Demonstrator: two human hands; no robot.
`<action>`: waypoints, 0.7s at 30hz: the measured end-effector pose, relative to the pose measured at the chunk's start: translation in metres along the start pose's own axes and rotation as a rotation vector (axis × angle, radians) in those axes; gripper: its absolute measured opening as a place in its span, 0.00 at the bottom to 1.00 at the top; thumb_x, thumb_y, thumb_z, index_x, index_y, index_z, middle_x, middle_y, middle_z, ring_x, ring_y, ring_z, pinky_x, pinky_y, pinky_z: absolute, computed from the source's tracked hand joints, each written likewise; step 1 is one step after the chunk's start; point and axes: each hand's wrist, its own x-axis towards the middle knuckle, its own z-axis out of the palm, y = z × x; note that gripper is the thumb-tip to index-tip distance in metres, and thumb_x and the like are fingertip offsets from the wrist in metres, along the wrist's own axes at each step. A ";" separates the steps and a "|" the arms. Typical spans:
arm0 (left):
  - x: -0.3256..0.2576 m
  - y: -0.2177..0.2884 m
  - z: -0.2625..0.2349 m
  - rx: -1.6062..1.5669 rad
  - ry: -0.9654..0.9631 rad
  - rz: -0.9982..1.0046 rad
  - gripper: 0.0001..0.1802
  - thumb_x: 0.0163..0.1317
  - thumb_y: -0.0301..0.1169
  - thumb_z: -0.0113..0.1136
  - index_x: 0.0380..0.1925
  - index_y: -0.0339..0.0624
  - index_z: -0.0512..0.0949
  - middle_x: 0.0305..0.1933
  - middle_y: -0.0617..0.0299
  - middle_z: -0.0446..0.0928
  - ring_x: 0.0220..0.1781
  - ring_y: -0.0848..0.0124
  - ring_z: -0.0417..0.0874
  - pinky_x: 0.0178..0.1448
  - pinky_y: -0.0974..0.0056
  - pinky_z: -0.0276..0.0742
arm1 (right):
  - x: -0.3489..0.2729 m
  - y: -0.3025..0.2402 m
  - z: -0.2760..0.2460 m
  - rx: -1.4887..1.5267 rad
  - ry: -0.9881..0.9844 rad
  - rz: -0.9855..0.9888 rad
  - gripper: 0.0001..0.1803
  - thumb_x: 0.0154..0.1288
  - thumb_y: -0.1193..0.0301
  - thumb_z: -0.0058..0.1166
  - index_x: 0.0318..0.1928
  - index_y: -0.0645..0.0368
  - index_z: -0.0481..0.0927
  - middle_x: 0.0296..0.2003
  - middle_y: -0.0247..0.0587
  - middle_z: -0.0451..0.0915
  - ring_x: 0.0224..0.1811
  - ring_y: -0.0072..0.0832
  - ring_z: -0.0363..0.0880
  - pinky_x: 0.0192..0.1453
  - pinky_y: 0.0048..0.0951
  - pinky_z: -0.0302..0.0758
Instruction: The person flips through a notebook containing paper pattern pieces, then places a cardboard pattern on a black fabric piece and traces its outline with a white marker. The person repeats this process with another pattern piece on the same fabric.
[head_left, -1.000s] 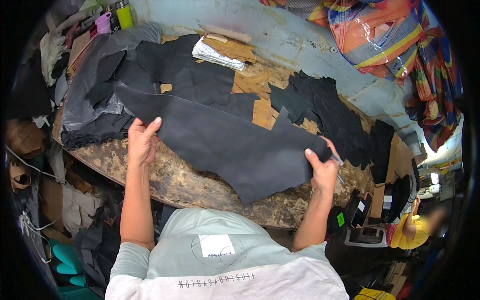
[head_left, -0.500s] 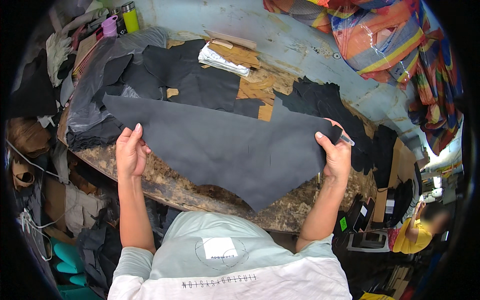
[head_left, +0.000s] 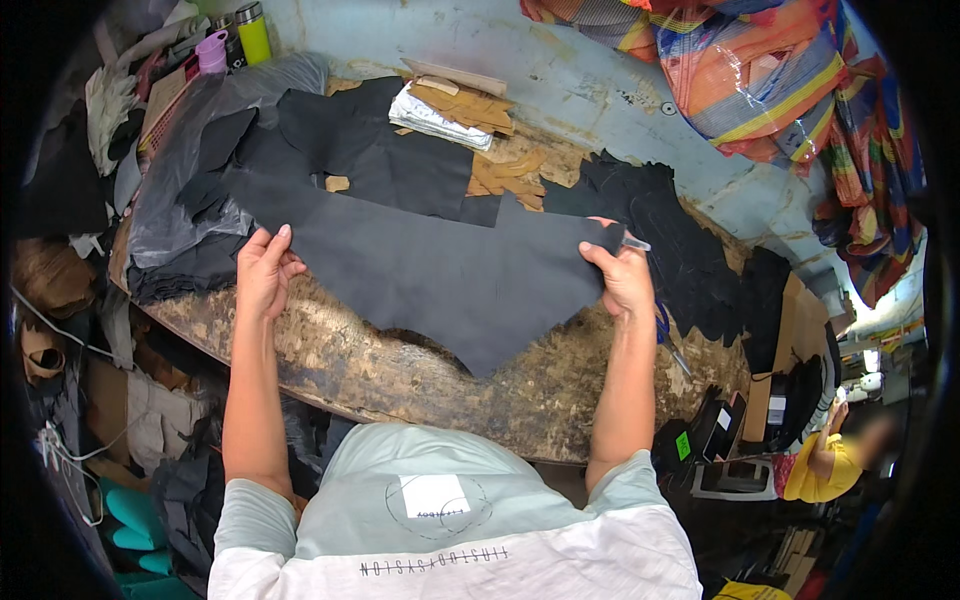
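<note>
A dark grey sheet that looks like leather (head_left: 440, 270) is stretched between my two hands above the worn wooden table (head_left: 330, 350). My left hand (head_left: 264, 275) pinches its left part between thumb and fingers. My right hand (head_left: 622, 275) grips the opposite end, thumb on top and fingers behind. A small pale, translucent piece (head_left: 636, 242) sticks out beyond the right fingers; its kind I cannot make out. Beside my right forearm lie scissors with blue handles (head_left: 664, 328).
Black sheets (head_left: 420, 165) cover the table's far side, with more black pieces (head_left: 660, 220) to the right. Papers (head_left: 435, 118) and brown scraps lie by the wall. Clear plastic (head_left: 165, 220) and bottles (head_left: 253, 35) are at the left. A person in yellow (head_left: 825, 465) sits far right.
The sheet has moved away from me and its right end has come inward with my right hand. The scissors beside my right forearm now show clearly.
</note>
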 end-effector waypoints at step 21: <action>0.076 0.060 -0.156 1.692 0.086 0.122 0.30 0.49 0.47 0.65 0.47 0.37 0.78 0.53 0.47 0.76 0.55 0.52 0.75 0.59 0.55 0.67 | -0.017 0.137 -0.029 -0.828 0.495 -0.472 0.06 0.58 0.77 0.53 0.37 0.62 0.78 0.29 0.47 0.79 0.33 0.41 0.79 0.37 0.36 0.74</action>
